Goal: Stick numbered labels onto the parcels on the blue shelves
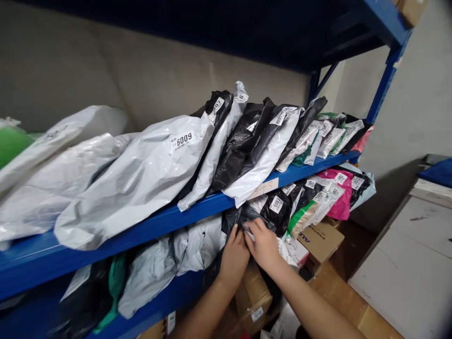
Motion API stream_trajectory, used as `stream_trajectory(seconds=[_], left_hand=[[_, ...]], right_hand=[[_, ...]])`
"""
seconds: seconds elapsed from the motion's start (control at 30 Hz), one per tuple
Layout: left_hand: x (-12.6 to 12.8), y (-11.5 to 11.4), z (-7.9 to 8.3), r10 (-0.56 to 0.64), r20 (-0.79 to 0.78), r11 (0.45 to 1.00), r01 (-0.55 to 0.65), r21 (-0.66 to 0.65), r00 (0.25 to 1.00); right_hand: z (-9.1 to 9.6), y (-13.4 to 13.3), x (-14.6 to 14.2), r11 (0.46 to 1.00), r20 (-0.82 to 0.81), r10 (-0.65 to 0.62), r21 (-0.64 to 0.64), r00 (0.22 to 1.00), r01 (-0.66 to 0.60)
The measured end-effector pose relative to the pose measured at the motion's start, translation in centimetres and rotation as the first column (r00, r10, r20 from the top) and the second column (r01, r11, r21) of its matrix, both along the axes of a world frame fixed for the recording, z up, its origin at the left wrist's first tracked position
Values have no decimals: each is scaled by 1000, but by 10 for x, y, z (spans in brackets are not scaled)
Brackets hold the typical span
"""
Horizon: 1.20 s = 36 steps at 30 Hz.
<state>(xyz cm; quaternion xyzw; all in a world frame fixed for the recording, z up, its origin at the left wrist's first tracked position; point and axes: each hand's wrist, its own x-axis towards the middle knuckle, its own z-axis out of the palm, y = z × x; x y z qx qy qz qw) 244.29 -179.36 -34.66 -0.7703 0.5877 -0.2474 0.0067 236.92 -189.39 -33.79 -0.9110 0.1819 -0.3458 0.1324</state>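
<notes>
Both my hands reach to the lower tier of a blue metal shelf [158,223]. My left hand [233,256] presses on a black plastic parcel bag [231,219], fingers curled against it. My right hand [263,245] sits just beside it, fingers pinched on a small white label or slip [248,231] at the top of that bag. More black, white, grey and pink bags with numbered white labels lean in a row on this tier.
The upper tier holds several leaning mailer bags; a large white one [141,174] reads 6009. Cardboard boxes [319,240] sit on the floor under the shelf. A white cabinet or table [409,254] stands at the right with a blue item [438,172] on it.
</notes>
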Motion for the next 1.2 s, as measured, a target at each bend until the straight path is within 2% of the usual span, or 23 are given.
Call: stream_trajectory(seconds=[0.03, 0.1, 0.23, 0.33, 0.43, 0.5, 0.57, 0.67, 0.73, 0.8, 1.03, 1.2], left_hand=[[7, -7, -2, 20, -37, 997, -17, 82, 999], [20, -18, -5, 108, -73, 988, -99, 120, 991], [39, -19, -11, 232, -88, 972, -228, 52, 969], [44, -3, -12, 287, -82, 957, -289, -11, 954], [45, 15, -10, 302, -65, 951, -305, -54, 951], [45, 24, -10, 293, -55, 952, -296, -73, 955], [43, 29, -9, 286, -51, 952, -290, -94, 957], [40, 33, -8, 300, -34, 934, -301, -194, 953], [38, 35, -4, 323, -33, 907, -319, -274, 946], [37, 37, 3, 336, -69, 892, -340, -297, 939], [42, 47, 29, 285, -232, 918, -334, -212, 930], [46, 50, 33, 230, -229, 939, -278, -203, 946]], right_hand=[[6, 3, 12, 999, -127, 5, -44, 992, -10], [9, 3, 41, 996, -304, -26, -92, 952, -2], [-12, -9, 79, 990, -391, -40, -138, 920, -15], [-30, -14, 81, 985, -416, -45, -171, 908, -30], [-36, -16, 70, 982, -420, -44, -183, 907, -37], [-31, -18, 63, 982, -382, -73, -186, 921, 1], [-22, -22, 59, 975, -319, -187, -174, 929, 136], [-7, -29, 58, 937, -316, -349, -145, 882, 318], [1, -35, 60, 940, -362, -340, -156, 868, 303], [8, -41, 62, 954, -385, -295, -171, 875, 247], [26, -63, 56, 960, -404, -273, -179, 873, 217], [31, -62, 50, 955, -389, -284, -198, 876, 221]])
